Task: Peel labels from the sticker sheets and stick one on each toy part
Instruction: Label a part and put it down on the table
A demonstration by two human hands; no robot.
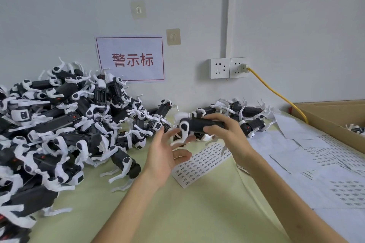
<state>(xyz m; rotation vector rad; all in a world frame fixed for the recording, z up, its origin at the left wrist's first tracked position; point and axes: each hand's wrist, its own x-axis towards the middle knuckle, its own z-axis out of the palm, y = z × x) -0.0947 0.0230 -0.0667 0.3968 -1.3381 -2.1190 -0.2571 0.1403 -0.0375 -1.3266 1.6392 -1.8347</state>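
The right hand (227, 131) grips a black-and-white plastic toy dog (197, 124); the left hand (165, 157), fingers spread, hovers beside it above a white sticker sheet (199, 166).

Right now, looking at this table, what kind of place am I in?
Most likely a toy factory labelling bench. There is a big pile of identical black-and-white toy parts, printed sticker sheets spread on the table, one toy part held in the right hand, and a red-bordered wall sign.

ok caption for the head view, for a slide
Right hand grips a black-and-white toy part above a sticker sheet, left hand open beside it.
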